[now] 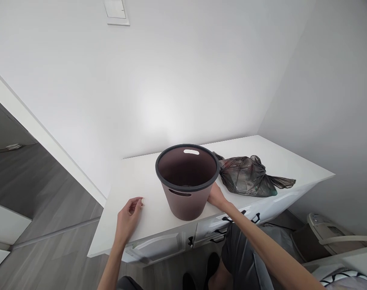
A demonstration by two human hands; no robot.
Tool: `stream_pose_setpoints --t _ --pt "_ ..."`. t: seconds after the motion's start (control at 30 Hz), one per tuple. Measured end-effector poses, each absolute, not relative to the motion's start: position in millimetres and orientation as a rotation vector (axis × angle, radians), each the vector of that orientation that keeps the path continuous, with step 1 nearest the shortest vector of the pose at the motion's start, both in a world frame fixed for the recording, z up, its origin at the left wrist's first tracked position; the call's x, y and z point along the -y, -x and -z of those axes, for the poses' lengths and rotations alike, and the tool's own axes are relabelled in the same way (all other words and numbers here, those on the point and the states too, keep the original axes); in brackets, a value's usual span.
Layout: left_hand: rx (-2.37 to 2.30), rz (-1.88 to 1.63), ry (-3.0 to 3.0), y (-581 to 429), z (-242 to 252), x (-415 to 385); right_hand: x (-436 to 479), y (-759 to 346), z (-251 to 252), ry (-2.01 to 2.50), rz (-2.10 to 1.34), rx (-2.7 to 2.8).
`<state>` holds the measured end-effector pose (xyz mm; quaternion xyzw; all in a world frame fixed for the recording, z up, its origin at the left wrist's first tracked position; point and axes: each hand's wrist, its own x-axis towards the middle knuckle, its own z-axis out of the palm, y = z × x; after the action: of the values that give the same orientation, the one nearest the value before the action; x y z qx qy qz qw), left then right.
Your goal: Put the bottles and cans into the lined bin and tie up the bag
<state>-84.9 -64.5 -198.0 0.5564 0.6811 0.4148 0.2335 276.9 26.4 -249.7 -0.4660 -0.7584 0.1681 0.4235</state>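
Observation:
A brownish-mauve bin with a dark rim and two slot handles stands upright on the white countertop; its visible inside looks bare. My right hand is against the bin's right side, its fingers hidden behind the wall. Left of the bin, my left hand rests over the counter, apart from the bin, with its fingers curled and the thumb near the index finger; I cannot make out anything in it. A knotted, translucent dark plastic bag with mixed contents lies right of the bin.
White cabinet doors and drawers with black handles are under the counter. A beige and brown appliance or container stands at the lower right. A white wall rises behind the counter, with a switch plate high up. Grey floor shows at the left.

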Motion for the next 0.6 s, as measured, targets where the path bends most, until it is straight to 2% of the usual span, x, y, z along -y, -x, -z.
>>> stream_pose_setpoints --t 0.13,0.27,0.43,0.6 --pt "-1.873 -1.123 -1.528 85 200 66 16 -290 258 1.278 -0.409 2.028" --pt "-1.882 -1.104 -1.521 84 199 70 66 -303 253 1.379 -0.608 1.944" --pt "-1.849 -1.137 -1.469 61 193 94 129 -315 222 1.433 -0.954 1.598" --pt "-1.698 -1.126 -1.55 9 176 143 169 -317 180 1.301 -1.018 1.189"
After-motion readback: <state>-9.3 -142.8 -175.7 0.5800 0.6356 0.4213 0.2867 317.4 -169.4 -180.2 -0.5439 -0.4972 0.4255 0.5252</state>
